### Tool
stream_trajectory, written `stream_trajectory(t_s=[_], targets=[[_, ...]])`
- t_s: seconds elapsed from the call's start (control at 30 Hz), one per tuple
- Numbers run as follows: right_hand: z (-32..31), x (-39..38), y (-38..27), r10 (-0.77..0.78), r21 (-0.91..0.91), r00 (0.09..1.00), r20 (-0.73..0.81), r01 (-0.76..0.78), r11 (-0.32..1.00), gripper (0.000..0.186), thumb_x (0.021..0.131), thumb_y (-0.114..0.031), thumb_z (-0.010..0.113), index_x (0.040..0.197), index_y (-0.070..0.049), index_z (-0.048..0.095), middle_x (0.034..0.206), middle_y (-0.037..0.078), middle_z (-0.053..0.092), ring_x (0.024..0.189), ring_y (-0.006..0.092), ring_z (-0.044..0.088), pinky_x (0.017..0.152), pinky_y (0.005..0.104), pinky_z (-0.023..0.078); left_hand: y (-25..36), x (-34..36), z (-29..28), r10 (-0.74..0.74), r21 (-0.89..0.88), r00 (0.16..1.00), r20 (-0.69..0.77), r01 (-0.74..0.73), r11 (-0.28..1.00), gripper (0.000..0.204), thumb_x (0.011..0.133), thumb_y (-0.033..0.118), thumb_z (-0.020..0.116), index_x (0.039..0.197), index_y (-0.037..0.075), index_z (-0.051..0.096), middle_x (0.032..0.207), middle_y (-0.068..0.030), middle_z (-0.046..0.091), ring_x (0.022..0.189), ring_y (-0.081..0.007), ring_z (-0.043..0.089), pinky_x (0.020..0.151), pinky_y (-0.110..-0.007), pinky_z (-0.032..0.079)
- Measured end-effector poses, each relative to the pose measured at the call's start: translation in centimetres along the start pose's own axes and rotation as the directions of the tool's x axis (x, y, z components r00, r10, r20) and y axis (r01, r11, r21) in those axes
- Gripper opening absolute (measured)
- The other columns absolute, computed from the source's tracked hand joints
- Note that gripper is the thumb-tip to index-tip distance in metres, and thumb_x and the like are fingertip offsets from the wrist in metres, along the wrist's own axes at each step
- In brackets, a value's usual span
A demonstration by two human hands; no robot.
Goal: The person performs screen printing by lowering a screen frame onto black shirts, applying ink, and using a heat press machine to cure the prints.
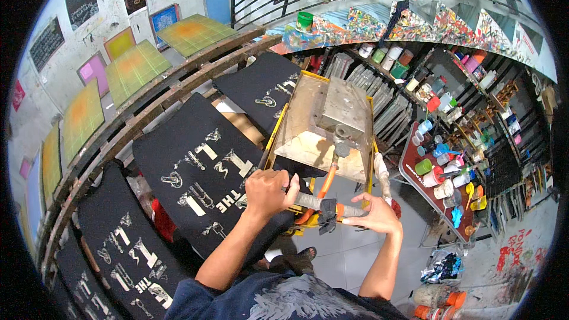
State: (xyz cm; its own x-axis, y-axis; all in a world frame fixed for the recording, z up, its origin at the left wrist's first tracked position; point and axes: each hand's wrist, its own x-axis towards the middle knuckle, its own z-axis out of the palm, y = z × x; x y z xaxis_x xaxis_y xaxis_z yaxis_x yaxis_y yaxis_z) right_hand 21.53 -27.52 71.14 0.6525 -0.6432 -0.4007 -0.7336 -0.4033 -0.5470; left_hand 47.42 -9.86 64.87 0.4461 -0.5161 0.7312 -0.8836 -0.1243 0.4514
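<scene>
Grey wrapping covers the bar (307, 201) that the left hand (269, 194) grips at one end, likely for steadiness; the right hand (376, 216) is parted in a loose C about the other end, and whether it touches I cannot tell. Black binding (327, 216) circles the bar, perhaps to secure the orange hose (328, 181). Beyond sits a dusty metal hood (299, 130) in a yellow frame (277, 130), beside black shirts (184, 130) spread flat, seemingly to keep their pale prints (207, 153) smooth. Farther right, a dark red counter (413, 169) carries cups (423, 166).
</scene>
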Motion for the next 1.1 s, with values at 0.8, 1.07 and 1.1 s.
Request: stream_trajectory(t_s=[0.8,1.07,1.1], targets=[[-0.1,0.1,0.5,-0.066,-0.053,0.998,0.016,0.067,0.996,0.082,0.064,-0.056,0.097,0.124,-0.009,0.067,0.081,0.007,0.070,0.070,0.0167,0.068,0.065,0.0336,0.054,0.1,-0.2,0.2,0.010,-0.013,1.000,-0.008,-0.010,1.000,0.038,0.084,0.025,0.075,0.057,0.012,0.052,0.051,-0.0071,0.054,0.047,-0.0277,0.056,0.051,-0.040,0.044],[0.1,0.6,1.5,-0.096,-0.053,0.995,0.001,0.096,0.994,0.084,0.061,-0.059,0.097,0.123,-0.010,0.069,0.082,0.007,0.069,0.075,0.0185,0.069,0.069,0.0351,0.055,0.3,0.0,0.2,0.014,-0.010,1.000,-0.026,-0.014,1.000,0.039,0.084,0.024,0.075,0.057,0.012,0.051,0.051,-0.0068,0.053,0.046,-0.0273,0.055,0.051,-0.040,0.043],[0.1,0.5,1.2,-0.083,-0.054,0.997,0.004,0.083,0.995,0.084,0.061,-0.059,0.097,0.123,-0.010,0.069,0.082,0.007,0.069,0.075,0.0185,0.069,0.069,0.0351,0.055,0.3,0.0,0.1,0.013,-0.005,1.000,-0.025,-0.013,1.000,0.039,0.084,0.024,0.075,0.057,0.012,0.051,0.051,-0.0068,0.053,0.046,-0.0273,0.055,0.051,-0.040,0.043]])
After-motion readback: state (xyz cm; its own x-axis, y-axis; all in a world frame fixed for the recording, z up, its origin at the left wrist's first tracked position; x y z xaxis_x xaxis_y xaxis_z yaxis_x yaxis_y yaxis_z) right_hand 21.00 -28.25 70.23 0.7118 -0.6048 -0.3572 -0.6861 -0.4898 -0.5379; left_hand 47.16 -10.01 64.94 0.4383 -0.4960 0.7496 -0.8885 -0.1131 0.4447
